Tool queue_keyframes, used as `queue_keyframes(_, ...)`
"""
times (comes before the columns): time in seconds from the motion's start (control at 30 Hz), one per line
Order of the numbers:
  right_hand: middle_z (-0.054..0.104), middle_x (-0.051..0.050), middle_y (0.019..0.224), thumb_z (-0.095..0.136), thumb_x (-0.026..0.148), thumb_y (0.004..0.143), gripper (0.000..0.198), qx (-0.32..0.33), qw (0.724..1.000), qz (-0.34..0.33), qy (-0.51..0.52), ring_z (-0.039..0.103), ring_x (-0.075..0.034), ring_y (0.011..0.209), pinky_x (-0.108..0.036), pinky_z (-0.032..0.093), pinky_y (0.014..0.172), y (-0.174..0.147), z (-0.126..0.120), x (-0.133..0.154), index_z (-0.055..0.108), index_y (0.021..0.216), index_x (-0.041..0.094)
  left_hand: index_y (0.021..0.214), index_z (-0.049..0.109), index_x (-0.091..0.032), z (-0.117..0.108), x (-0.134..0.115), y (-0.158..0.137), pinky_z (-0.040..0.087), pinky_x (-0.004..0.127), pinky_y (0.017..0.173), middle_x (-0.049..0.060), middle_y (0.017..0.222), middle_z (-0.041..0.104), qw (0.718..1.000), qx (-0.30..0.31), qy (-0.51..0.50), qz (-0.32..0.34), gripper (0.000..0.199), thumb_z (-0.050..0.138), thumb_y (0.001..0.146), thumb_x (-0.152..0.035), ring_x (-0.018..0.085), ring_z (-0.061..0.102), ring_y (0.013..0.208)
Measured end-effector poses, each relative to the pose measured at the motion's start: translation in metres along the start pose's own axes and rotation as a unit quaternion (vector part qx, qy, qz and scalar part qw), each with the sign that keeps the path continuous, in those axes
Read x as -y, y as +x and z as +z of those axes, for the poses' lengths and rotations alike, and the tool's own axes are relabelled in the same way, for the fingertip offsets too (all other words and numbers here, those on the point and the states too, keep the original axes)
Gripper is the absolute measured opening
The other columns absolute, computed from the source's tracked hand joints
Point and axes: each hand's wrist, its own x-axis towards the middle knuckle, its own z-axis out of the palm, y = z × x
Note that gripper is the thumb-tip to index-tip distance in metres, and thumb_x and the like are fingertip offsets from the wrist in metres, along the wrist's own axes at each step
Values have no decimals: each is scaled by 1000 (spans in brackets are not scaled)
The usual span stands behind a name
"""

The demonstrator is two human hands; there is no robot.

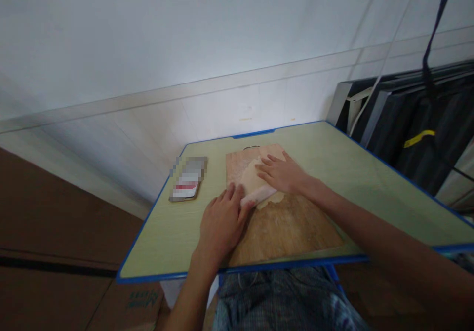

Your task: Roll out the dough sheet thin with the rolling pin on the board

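**Dough being rolled up on the board**

We saw the left hand [221, 221] resting flat at the near-left edge of the pale, thin sheet of dough [255, 185], fingers together and the thumb touching the rolled end, its grip spread rather than closed on anything. The right hand [282, 173] lay palm down on top of the dough, fingers extended and pressing, likewise clamped on nothing. The dough sat on the far half of the brown rectangular wooden cutting board [285, 227], which lay on the light green surface with a blue rim [166, 232]. To the left of the board, well apart from both hands, lay a flat rectangular object [188, 179], too blurred to identify.

We judged the step to be rolling or folding the sheet. The next move would call for even pressure from both palms so that the thin dough did not tear.
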Motion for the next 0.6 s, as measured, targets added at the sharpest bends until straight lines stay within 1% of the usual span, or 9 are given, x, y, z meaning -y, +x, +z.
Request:
queue_keyframes(0.1, 46, -10, 138, 23, 28, 95, 45, -23, 999, 20, 13, 39, -25, 129, -57, 23, 104, -26, 0, 7, 49, 130, 19, 129, 46, -20, 4, -5, -8, 43, 40, 96, 9, 134, 51, 999, -27, 18, 5, 44, 30, 94, -42, 24, 51, 119)
queue_keyframes(0.17, 46, -9, 139, 24, 25, 93, 46, -39, 998, 39, 22, 37, -24, 130, -55, 25, 105, -41, -2, 13, 48, 131, 18, 131, 45, -19, 7, -9, -15, 42, 42, 98, 8, 135, 50, 999, -41, 24, 5, 45, 33, 93, -41, 24, 48, 122)
queue_keyframes(0.3, 46, -9, 139, 29, 23, 91, 46, -54, 996, 57, 32, 36, -25, 131, -50, 28, 104, -58, -6, 22, 48, 131, 17, 134, 43, -17, 12, -17, -28, 40, 48, 99, 8, 139, 45, 997, -69, 33, 7, 49, 36, 92, -42, 28, 43, 126)
queue_keyframes(0.43, 50, -9, 136, 29, 24, 91, 45, -58, 996, 58, 27, 39, -25, 128, -50, 28, 104, -52, -4, 21, 49, 131, 17, 134, 43, -17, 14, -19, -28, 38, 50, 100, 8, 139, 44, 996, -80, 37, -11, 50, 37, 91, -42, 29, 42, 127)
queue_keyframes(0.6, 48, -12, 137, 26, 29, 93, 46, -23, 998, 47, 30, 44, -26, 124, -52, 30, 102, -18, -1, 13, 50, 130, 17, 132, 46, -18, 10, -8, -10, 39, 44, 100, 8, 136, 49, 997, -50, 36, -37, 46, 33, 94, -39, 27, 46, 124)
